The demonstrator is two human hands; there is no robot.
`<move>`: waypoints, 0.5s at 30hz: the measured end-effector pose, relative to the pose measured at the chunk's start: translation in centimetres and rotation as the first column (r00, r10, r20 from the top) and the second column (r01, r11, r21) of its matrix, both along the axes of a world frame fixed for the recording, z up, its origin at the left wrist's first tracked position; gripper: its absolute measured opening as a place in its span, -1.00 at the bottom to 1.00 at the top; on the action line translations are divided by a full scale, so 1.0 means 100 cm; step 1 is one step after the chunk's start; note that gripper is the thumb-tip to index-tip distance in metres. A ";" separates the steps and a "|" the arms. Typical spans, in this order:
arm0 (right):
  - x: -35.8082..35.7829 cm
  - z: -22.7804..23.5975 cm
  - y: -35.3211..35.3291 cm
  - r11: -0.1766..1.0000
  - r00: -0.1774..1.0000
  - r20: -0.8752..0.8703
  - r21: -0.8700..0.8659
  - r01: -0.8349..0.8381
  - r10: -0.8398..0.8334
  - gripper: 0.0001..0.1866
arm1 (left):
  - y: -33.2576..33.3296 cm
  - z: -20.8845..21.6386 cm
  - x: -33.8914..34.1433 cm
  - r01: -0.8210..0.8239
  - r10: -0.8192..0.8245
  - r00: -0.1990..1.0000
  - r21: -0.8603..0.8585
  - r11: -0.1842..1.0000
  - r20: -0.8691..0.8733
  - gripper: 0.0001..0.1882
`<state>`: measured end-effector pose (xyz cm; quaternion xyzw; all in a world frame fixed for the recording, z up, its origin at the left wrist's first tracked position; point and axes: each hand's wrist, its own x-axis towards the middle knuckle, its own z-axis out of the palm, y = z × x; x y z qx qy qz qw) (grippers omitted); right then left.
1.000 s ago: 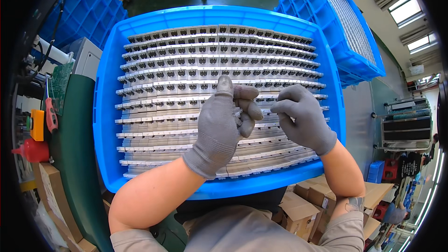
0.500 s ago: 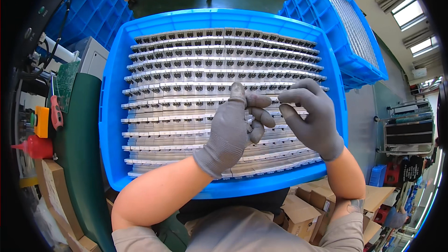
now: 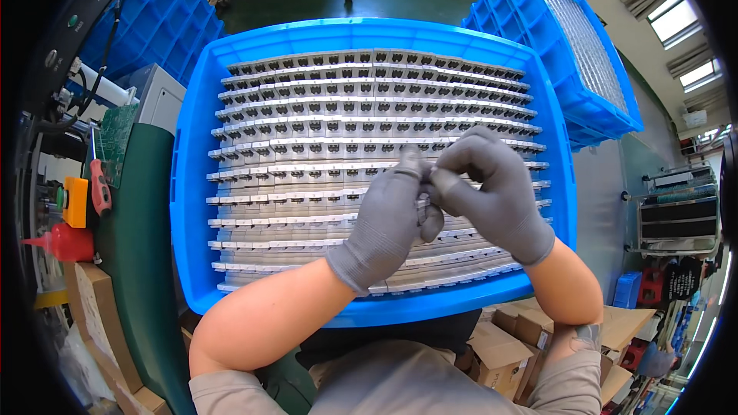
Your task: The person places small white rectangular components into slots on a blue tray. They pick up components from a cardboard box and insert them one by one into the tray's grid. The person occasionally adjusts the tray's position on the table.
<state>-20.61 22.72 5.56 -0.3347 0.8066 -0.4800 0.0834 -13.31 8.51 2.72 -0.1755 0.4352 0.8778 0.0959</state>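
Both my hands wear grey knit gloves and meet above a large blue plastic crate (image 3: 181, 207). My left hand (image 3: 387, 219) is closed, its fingers curled round a small silvery piece (image 3: 422, 201) that shows only in part between them. Against its thumb and fingertips, my right hand (image 3: 496, 196) makes a pinch; whatever sits in that pinch is hidden. Beneath them, the crate holds many close rows of light metal parts (image 3: 307, 177), the farther ones showing black connectors along their edges. Some of the rows are covered by my hands.
A second blue crate (image 3: 530, 38) stands beyond at the far right. On the left are a green mat (image 3: 142, 246), a screwdriver (image 3: 100, 188), a red bottle (image 3: 68, 242) and a green circuit board (image 3: 117, 138). Cardboard boxes (image 3: 496, 350) lie near me at the right.
My right hand has moved left, and its fingers have closed to a pinch at the left hand's fingertips. The crate appears slightly farther right in the picture.
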 end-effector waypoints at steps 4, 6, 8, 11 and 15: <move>-0.003 -0.001 0.003 0.999 0.998 0.044 -0.009 0.034 -0.034 -0.94 | -0.005 -0.006 -0.002 0.097 -0.105 0.989 -0.077 0.992 -0.106 -0.55; -0.006 0.001 0.006 1.000 1.000 0.029 0.008 0.000 0.000 -0.93 | -0.006 -0.003 -0.003 0.089 -0.099 0.991 -0.103 0.991 -0.094 -0.60; -0.008 0.003 0.010 0.999 0.998 0.041 0.017 -0.043 0.042 -0.91 | -0.008 0.002 -0.004 0.084 -0.089 0.995 -0.080 0.993 -0.055 -0.64; -0.015 0.005 0.016 0.991 0.994 -0.006 0.079 -0.108 0.109 -0.87 | -0.010 0.001 -0.004 0.116 -0.123 0.989 -0.076 0.990 -0.085 -0.66; -0.021 -0.001 0.020 0.979 0.938 -0.286 0.119 -0.168 0.196 -0.88 | -0.013 -0.001 -0.004 0.140 -0.151 0.986 -0.130 0.982 -0.078 -0.65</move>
